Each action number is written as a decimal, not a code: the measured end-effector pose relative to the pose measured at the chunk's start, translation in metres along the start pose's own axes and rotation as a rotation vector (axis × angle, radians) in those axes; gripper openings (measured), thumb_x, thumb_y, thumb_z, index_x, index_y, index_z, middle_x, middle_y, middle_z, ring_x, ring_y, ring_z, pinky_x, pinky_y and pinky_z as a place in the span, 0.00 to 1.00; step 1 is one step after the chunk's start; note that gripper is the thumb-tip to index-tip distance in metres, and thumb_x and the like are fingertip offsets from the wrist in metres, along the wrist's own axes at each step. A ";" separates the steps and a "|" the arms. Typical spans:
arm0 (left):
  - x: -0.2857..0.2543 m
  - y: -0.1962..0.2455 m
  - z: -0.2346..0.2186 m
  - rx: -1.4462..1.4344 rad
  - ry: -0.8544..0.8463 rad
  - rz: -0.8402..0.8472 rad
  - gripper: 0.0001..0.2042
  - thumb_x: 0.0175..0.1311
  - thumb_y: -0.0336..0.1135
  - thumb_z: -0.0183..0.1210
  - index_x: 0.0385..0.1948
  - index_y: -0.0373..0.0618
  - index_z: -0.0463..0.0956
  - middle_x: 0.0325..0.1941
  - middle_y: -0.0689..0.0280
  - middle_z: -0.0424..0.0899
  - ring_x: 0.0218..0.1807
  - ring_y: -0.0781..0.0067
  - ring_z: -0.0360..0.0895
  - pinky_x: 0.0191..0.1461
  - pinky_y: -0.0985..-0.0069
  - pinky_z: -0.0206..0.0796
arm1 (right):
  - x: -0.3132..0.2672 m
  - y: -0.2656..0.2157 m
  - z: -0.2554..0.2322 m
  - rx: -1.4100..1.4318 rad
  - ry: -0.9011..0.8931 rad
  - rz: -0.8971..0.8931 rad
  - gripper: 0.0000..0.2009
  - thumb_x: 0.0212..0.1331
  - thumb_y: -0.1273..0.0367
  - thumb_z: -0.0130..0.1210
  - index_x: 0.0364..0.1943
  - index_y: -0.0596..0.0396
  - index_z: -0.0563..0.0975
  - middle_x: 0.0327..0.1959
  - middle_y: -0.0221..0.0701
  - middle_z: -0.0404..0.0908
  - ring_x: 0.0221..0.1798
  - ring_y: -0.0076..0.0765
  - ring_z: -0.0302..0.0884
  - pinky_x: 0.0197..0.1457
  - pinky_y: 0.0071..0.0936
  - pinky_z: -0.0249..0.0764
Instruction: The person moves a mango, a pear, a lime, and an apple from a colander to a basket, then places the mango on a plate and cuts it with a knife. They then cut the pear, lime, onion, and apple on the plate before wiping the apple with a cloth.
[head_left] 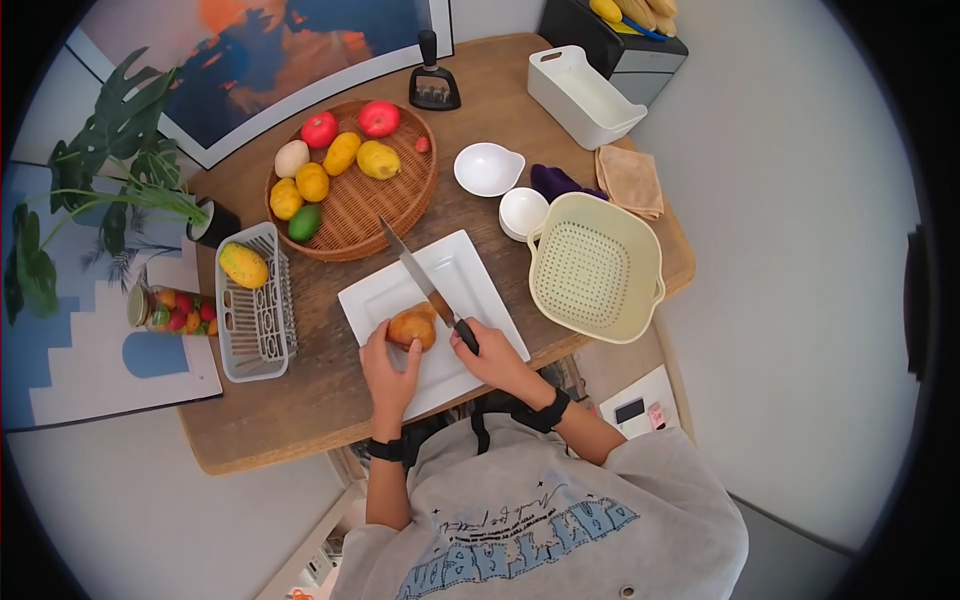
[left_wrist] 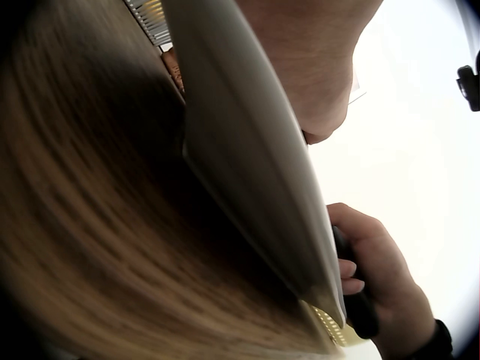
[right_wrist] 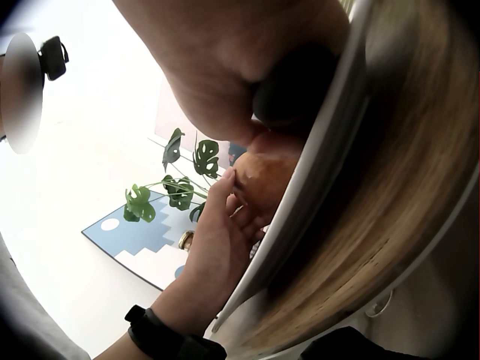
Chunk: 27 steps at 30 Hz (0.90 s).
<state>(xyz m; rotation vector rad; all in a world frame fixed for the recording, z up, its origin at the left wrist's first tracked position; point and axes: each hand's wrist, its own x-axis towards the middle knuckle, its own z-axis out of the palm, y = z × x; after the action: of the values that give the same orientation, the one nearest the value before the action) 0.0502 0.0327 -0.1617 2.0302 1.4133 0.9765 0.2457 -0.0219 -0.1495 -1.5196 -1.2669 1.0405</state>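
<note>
A brownish-orange pear (head_left: 412,326) sits on a white square plate (head_left: 463,262) at the front of the wooden table. My left hand (head_left: 390,374) grips it from the left, thumb on the near side and fingers round the far side. In my right hand (head_left: 495,358) is the black handle of a knife (head_left: 410,264), its blade pointing away over the plate and passing close to the right of the pear. The right wrist view shows the left fingers against the pear (right_wrist: 262,182). From the left wrist, the plate (left_wrist: 247,135) hides the pear.
A wicker tray (head_left: 405,205) of fruit stands behind the plate. On the left are a grey basket (head_left: 270,365) with a yellow fruit and a jar (head_left: 165,310). Right of the plate are a cream colander (head_left: 590,318), white bowls (head_left: 488,168), a cloth (head_left: 630,180) and a white bin (head_left: 585,95).
</note>
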 end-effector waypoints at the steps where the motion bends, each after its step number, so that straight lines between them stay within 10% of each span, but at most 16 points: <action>1: 0.000 0.001 -0.001 0.003 -0.001 0.002 0.27 0.61 0.41 0.67 0.58 0.35 0.73 0.55 0.50 0.81 0.54 0.49 0.75 0.61 0.59 0.63 | 0.001 -0.002 0.000 -0.016 -0.009 0.020 0.09 0.66 0.68 0.56 0.38 0.61 0.75 0.24 0.42 0.79 0.26 0.42 0.79 0.34 0.34 0.74; 8: 0.000 -0.001 -0.002 -0.004 0.004 0.043 0.26 0.62 0.41 0.67 0.58 0.37 0.73 0.55 0.53 0.81 0.55 0.53 0.75 0.61 0.61 0.63 | 0.003 -0.009 0.002 -0.060 0.019 0.011 0.09 0.65 0.68 0.56 0.39 0.61 0.75 0.27 0.46 0.81 0.30 0.52 0.82 0.35 0.38 0.75; 20: 0.003 0.001 -0.004 -0.028 0.034 0.087 0.27 0.61 0.43 0.68 0.56 0.34 0.73 0.51 0.50 0.82 0.53 0.50 0.78 0.60 0.61 0.62 | 0.002 -0.004 0.005 -0.117 0.037 0.030 0.10 0.67 0.66 0.56 0.41 0.60 0.77 0.25 0.41 0.80 0.27 0.36 0.77 0.35 0.31 0.73; 23: 0.002 0.002 -0.004 -0.019 0.047 0.092 0.27 0.61 0.44 0.67 0.55 0.34 0.73 0.50 0.50 0.82 0.52 0.50 0.78 0.59 0.61 0.62 | 0.003 -0.006 0.005 -0.122 0.043 0.030 0.10 0.66 0.67 0.56 0.39 0.61 0.76 0.26 0.46 0.81 0.29 0.48 0.81 0.36 0.36 0.75; 27: 0.003 0.002 -0.003 -0.026 0.053 0.105 0.26 0.61 0.44 0.67 0.55 0.34 0.73 0.49 0.50 0.82 0.51 0.50 0.78 0.59 0.61 0.62 | 0.003 -0.001 0.005 -0.138 0.023 0.058 0.10 0.67 0.66 0.56 0.41 0.60 0.77 0.26 0.42 0.80 0.28 0.35 0.77 0.36 0.32 0.73</action>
<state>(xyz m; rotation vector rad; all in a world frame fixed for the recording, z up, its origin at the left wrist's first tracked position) 0.0493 0.0346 -0.1575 2.0909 1.3252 1.0947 0.2417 -0.0179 -0.1501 -1.6770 -1.3082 0.9871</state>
